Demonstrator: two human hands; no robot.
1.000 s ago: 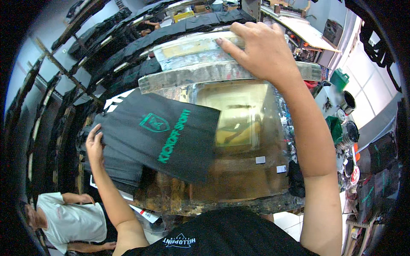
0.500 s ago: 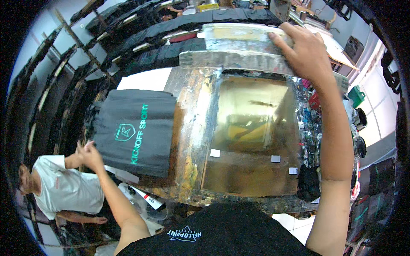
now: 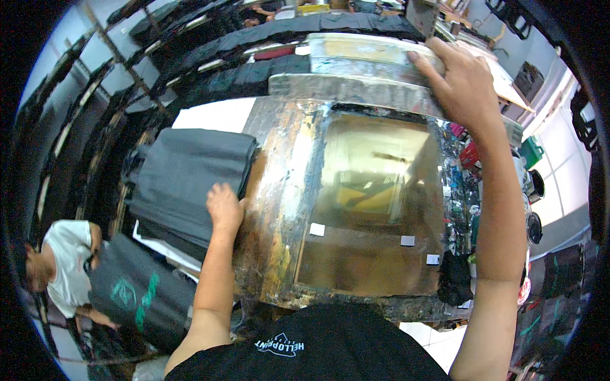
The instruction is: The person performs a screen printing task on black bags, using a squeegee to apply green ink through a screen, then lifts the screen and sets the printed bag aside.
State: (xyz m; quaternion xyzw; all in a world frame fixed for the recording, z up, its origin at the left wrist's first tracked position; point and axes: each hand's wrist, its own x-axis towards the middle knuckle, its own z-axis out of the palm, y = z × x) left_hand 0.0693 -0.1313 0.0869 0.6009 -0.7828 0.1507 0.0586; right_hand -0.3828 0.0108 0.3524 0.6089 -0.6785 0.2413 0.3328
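Note:
My right hand (image 3: 466, 82) is closed around the end of a pale, paint-stained frame (image 3: 372, 52) at the far side of the table, its thumb on the near face. On the left, my left hand (image 3: 225, 206) rests on the right edge of a pile of black fabric (image 3: 184, 162); its thumb is apart from its fingers and no grip shows. Between my arms lies a glossy golden-brown panel (image 3: 368, 254) with small white tabs. A co-worker at the lower left has a black fabric piece with a green print (image 3: 143, 292).
The worn, paint-stained tabletop (image 3: 273, 190) runs between pile and panel. A black cloth bundle (image 3: 456, 276) and several containers stand along the right. Racks of dark fabric (image 3: 362, 23) reach across the back and left. A green container (image 3: 532, 151) is at the far right.
The green-printed piece has moved off the pile to the co-worker at lower left, leaving plain black fabric on top. My left hand has moved right onto the pile. My right hand keeps its hold.

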